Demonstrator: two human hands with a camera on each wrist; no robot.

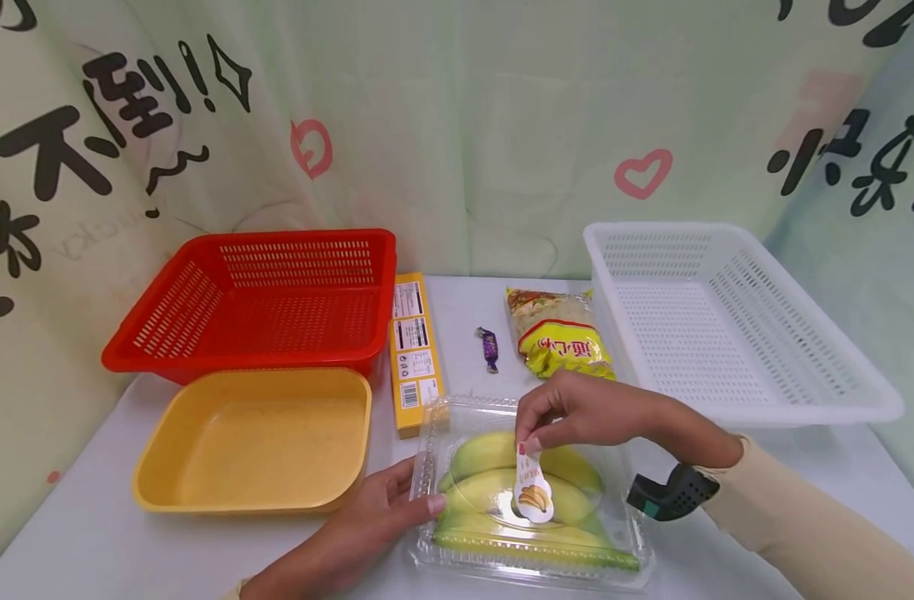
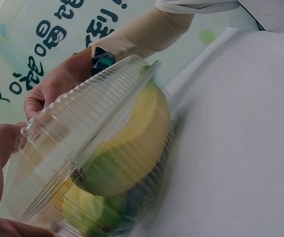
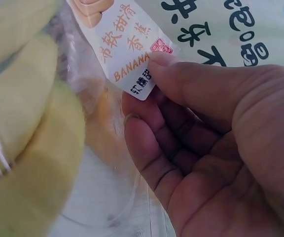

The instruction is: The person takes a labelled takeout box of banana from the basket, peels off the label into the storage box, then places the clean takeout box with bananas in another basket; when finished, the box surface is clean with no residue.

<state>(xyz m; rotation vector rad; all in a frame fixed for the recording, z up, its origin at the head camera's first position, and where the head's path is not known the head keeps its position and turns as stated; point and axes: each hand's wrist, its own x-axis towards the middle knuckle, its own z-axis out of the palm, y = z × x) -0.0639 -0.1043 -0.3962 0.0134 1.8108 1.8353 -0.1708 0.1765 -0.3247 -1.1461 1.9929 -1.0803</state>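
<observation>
On a white counter, a clear plastic clamshell of bananas lies at the near edge, between two hands. The left hand rests flat-fingered against its left side; above the lid, the right hand pinches the top of a banana label, which hangs just below its fingertips.

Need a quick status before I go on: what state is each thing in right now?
Clamshell: lid shut, bananas inside, flat on table.
Label: one end lifted off lid, other end on it.
Right hand: pinches label's end.
Left hand: rests on clamshell's left edge.
Red basket: upright, empty.
Yellow tub: upright, empty.
White basket: upright, empty.
Box: lying flat.
Bag: lying flat, looks sealed.
Candy: wrapped.
</observation>
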